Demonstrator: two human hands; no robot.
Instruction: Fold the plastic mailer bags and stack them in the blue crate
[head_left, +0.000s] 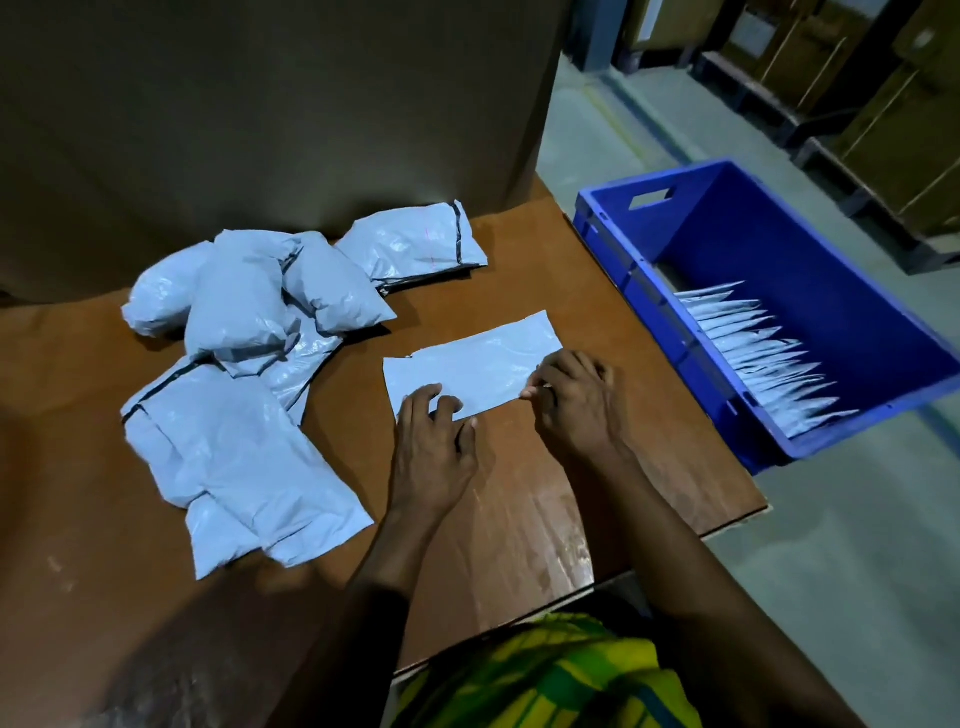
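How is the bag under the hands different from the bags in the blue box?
The bag under the hands lies flat and alone on the table; the bags in the blue box stand on edge, packed in a row. Both hands, left and right, press the table bag; nobody touches the boxed ones. Both are pale grey plastic.

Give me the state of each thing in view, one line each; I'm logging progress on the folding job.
Mailer bag: flat on the table, both hands on it.
Unfolded bags: loose heap, left side of table.
Folded bags: row standing on edge inside the crate.
Blue crate: partly filled.
Left hand: pressing the bag's near edge.
Right hand: pinching the bag's right end.
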